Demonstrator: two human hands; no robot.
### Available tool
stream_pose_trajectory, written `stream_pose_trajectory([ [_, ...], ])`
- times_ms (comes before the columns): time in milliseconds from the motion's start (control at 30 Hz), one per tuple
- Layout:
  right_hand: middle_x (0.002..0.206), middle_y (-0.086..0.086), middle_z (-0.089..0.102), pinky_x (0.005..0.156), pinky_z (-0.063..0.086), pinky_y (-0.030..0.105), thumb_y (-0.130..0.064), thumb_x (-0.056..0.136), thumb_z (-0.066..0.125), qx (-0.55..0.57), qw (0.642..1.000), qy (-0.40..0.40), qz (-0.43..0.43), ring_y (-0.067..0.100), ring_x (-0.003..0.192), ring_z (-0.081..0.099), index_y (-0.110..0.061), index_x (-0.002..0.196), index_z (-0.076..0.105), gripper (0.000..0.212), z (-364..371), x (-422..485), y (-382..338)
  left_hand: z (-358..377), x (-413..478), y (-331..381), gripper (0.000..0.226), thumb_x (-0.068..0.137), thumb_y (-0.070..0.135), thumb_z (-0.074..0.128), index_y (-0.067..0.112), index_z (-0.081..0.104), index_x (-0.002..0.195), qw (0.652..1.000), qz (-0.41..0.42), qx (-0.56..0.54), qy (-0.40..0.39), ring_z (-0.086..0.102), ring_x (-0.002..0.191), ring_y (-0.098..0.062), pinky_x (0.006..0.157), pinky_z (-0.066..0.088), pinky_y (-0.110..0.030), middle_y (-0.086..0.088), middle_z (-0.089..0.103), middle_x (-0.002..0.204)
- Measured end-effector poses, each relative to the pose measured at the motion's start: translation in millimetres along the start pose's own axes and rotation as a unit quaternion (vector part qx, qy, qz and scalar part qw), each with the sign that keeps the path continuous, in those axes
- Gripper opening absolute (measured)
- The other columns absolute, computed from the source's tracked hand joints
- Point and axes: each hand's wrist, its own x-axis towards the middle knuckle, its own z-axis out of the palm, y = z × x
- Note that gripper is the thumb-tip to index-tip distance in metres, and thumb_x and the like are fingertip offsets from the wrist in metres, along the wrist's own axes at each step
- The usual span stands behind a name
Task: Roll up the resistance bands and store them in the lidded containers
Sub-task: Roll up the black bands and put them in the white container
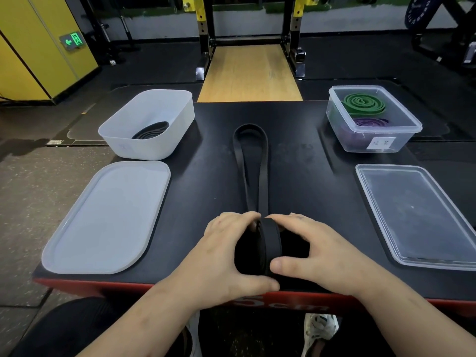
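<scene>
Tabletop [304,176]: frosted lid [103,220] left, clear lid [417,215] right, band [251,163] between.

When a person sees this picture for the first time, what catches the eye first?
The left hand and right hand grip a half-rolled black band at the near edge of the table, its loose loop stretching away. At the far right, a clear container holds a green roll and a purple roll.

Single head cam, wide-angle, sits above near edge of the black table [309,181], facing fwd & down. Close-in: table fills mid-frame, rack [206,34] beyond its far edge, prob. stretched by lens.
</scene>
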Motion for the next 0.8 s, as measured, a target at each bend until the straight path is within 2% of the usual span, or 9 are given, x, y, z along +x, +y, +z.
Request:
stream_pose_trajectory([
  [100,0.129,-0.053,0.043,0.114,0.014,0.01,-0.082,0.067,0.064,-0.014,1.0,-0.007,0.002,-0.034,0.132,0.007,-0.086,0.119,0.034,0.061,1.9,0.7,-1.4,-2.4,2.1,2.3,0.075,0.065,0.058,0.086,0.048,0.047,0.129,1.0,0.015,-0.003,0.002,0.039,0.132,-0.005,0.106,0.037,-0.028,0.03,0.049,0.123],
  [200,0.125,-0.059,0.035,0.115,0.017,0.017,-0.075,0.068,0.073,-0.024,0.999,-0.025,0.01,-0.023,0.138,0.01,-0.088,0.122,0.024,0.075,0.0,-1.2,-5.9,-3.8,4.3,4.0,0.065,0.069,0.059,0.083,0.052,0.049,0.125,1.0,0.015,-0.007,0.018,0.042,0.127,-0.004,0.103,0.038,-0.026,0.029,0.052,0.118],
  [333,0.133,-0.048,0.043,0.124,0.025,0.034,-0.082,0.063,0.071,-0.017,1.0,-0.007,0.019,-0.009,0.15,0.013,-0.086,0.123,0.029,0.073,0.2,-0.7,0.4,-0.3,0.1,-1.2,0.088,0.064,0.065,0.083,0.053,0.036,0.138,1.0,0.017,0.007,0.004,0.033,0.137,-0.002,0.109,0.033,-0.023,0.036,0.041,0.13],
  [400,0.137,-0.041,0.045,0.125,0.024,0.036,-0.087,0.06,0.067,-0.022,1.0,0.003,0.02,-0.008,0.151,0.01,-0.084,0.122,0.032,0.071,2.0,0.7,4.7,-0.9,0.0,-0.6,0.096,0.062,0.065,0.084,0.048,0.035,0.143,1.0,0.013,0.011,-0.002,0.031,0.139,-0.004,0.112,0.032,-0.025,0.032,0.041,0.133],
  [467,0.136,-0.041,0.047,0.125,0.02,0.03,-0.089,0.061,0.065,-0.026,1.0,-0.006,0.012,-0.014,0.148,0.011,-0.084,0.121,0.033,0.069,1.4,0.5,4.4,-2.0,2.2,-0.5,0.083,0.063,0.062,0.085,0.046,0.045,0.135,0.999,0.023,0.023,0.0,0.037,0.135,-0.009,0.11,0.036,-0.031,0.027,0.049,0.127],
  [533,0.129,-0.043,0.051,0.119,0.018,0.013,-0.089,0.068,0.059,-0.022,1.0,-0.01,-0.013,-0.028,0.136,0.019,-0.08,0.124,0.038,0.06,0.7,0.6,1.0,-2.3,2.3,-2.0,0.077,0.064,0.063,0.083,0.046,0.048,0.13,1.0,0.012,0.028,0.004,0.039,0.132,-0.01,0.108,0.037,-0.031,0.025,0.051,0.124],
  [600,0.122,-0.034,0.06,0.113,0.032,0.013,-0.079,0.084,0.053,-0.021,0.998,0.052,-0.026,-0.02,0.128,0.042,-0.061,0.134,0.05,0.053,1.2,3.3,-0.4,-0.3,-0.7,-8.1,0.084,0.063,0.068,0.08,0.047,0.044,0.136,0.999,0.003,0.038,0.021,0.036,0.136,-0.005,0.111,0.032,-0.022,0.03,0.045,0.128],
  [700,0.11,-0.028,0.068,0.093,0.045,0.012,-0.052,0.098,0.058,-0.034,0.982,0.171,0.066,-0.012,0.106,0.059,-0.046,0.133,0.063,0.037,-2.6,17.4,0.6,1.3,-6.1,-11.1,0.099,0.064,0.071,0.078,0.045,0.034,0.149,0.999,-0.012,0.032,0.022,0.02,0.136,0.017,0.102,0.015,0.003,0.044,0.03,0.13],
  [800,0.097,-0.022,0.071,0.083,0.049,0.02,-0.045,0.094,0.068,-0.054,0.979,0.139,0.138,-0.003,0.09,0.065,-0.035,0.132,0.066,0.039,-4.5,36.1,-2.6,1.3,-8.2,-10.5,0.1,0.066,0.068,0.08,0.045,0.032,0.15,1.0,-0.014,0.024,0.011,0.012,0.125,0.032,0.096,0.01,0.008,0.05,0.024,0.126],
])
